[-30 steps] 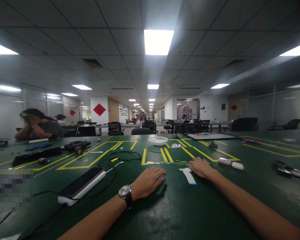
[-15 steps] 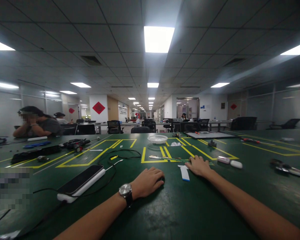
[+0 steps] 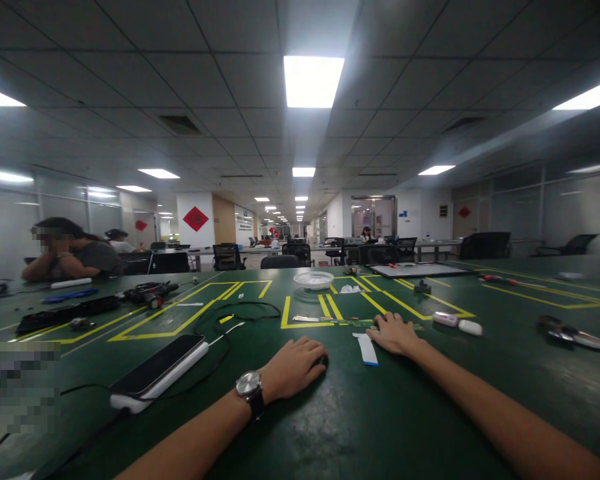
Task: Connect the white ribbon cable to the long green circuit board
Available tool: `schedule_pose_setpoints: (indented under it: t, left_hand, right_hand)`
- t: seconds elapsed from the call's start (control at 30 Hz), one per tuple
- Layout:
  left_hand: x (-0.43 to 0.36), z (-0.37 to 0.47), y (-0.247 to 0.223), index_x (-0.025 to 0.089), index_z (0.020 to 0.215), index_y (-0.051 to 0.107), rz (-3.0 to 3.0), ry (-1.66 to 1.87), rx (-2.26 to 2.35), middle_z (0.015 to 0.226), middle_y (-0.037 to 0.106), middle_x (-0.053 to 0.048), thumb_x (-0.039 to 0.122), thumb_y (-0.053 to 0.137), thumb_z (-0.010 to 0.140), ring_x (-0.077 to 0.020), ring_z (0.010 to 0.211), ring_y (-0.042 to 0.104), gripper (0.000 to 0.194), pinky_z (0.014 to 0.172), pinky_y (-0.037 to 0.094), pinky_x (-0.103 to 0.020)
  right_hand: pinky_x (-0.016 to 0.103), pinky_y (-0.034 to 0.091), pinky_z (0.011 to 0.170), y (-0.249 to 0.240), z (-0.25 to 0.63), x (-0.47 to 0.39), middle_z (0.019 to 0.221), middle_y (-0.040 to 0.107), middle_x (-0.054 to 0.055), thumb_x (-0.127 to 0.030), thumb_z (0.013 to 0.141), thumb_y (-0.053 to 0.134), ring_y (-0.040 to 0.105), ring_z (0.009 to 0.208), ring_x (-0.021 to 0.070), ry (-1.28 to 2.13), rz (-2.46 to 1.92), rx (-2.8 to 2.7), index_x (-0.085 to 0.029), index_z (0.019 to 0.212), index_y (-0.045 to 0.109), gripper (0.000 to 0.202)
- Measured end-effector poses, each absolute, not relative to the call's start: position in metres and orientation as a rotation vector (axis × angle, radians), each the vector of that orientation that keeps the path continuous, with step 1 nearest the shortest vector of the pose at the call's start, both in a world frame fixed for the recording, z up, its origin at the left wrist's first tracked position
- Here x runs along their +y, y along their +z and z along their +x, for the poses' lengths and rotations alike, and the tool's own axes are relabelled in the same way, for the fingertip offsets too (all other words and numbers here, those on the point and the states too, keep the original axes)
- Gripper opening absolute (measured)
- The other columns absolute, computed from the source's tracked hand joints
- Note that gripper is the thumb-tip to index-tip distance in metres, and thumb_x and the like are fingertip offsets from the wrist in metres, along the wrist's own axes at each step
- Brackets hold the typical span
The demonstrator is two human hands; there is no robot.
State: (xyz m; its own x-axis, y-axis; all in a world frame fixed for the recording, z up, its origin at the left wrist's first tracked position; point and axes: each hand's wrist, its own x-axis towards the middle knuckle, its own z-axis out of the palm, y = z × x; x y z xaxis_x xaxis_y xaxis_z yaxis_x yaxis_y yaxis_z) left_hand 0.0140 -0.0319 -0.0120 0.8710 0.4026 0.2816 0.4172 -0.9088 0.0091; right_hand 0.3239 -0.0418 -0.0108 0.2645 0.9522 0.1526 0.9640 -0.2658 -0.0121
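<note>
My left hand (image 3: 294,368), with a wristwatch (image 3: 249,385) on its wrist, rests on the green table, fingers loosely bent and the thumb apart. A dark patch shows between thumb and fingers; I cannot tell whether it is shadow or a small object. Farther right, my right hand (image 3: 396,333) lies palm down with spread fingers, over a long thin strip (image 3: 307,319) that runs sideways, shiny at its left end and greenish farther right. A flat white ribbon cable (image 3: 367,349) with a blue end lies just beside its fingertips, partly by the strip.
Left of my hands lie a phone (image 3: 161,363) on a white block and a black cable (image 3: 253,304). Beyond are a white basket (image 3: 313,280), crumpled white paper (image 3: 351,289) and yellow tape outlines. A pink case (image 3: 445,319) and white case (image 3: 470,327) sit right. One person (image 3: 87,253) sits far left.
The view has shifted slightly, so the table and things appear a little farther left. My left thumb and fingers have shifted slightly, showing the dark gap. The right hand has barely moved.
</note>
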Motion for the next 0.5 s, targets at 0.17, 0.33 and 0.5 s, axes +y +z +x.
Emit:
schedule_pose_setpoints:
  t: [0.17, 0.33, 0.5]
  left_hand:
    - [-0.0321, 0.0137, -0.0119, 0.026, 0.119, 0.056, -2.978, -0.419, -0.675, 0.125, 0.06, -0.004, 0.035, 0.046, 0.1, -0.024, 0.113, 0.053, 0.024, 0.095, 0.044, -0.037]
    - [-0.0336, 0.0137, -0.0108, 0.025, 0.12, 0.055, -2.994, -0.416, -0.676, 0.126, 0.059, -0.005, 0.035, 0.045, 0.1, -0.0234, 0.114, 0.053, 0.024, 0.097, 0.043, -0.036]
    - [-0.0334, 0.0138, -0.0108, 0.025, 0.121, 0.055, -2.995, -0.407, -0.685, 0.126, 0.059, -0.005, 0.036, 0.045, 0.101, -0.0235, 0.115, 0.053, 0.026, 0.097, 0.043, -0.036]
  right_hand:
    - [0.063, 0.034, 0.098, -0.0119, 0.3245, -0.0421, 0.139, 0.045, 0.022, -0.061, 0.092, 0.034, 0.038, 0.13, 0.0417, -0.157, -2.411, -1.849, -0.016, 0.139, 0.05, 0.067]
    - [0.065, 0.033, 0.098, -0.0146, 0.3267, -0.0402, 0.139, 0.045, 0.022, -0.065, 0.091, 0.033, 0.038, 0.13, 0.0422, -0.141, -2.401, -1.856, -0.015, 0.138, 0.051, 0.071]
    - [0.066, 0.032, 0.1, -0.0149, 0.3275, -0.0401, 0.14, 0.045, 0.023, -0.066, 0.091, 0.032, 0.037, 0.131, 0.0421, -0.124, -2.39, -1.877, -0.014, 0.14, 0.05, 0.073]
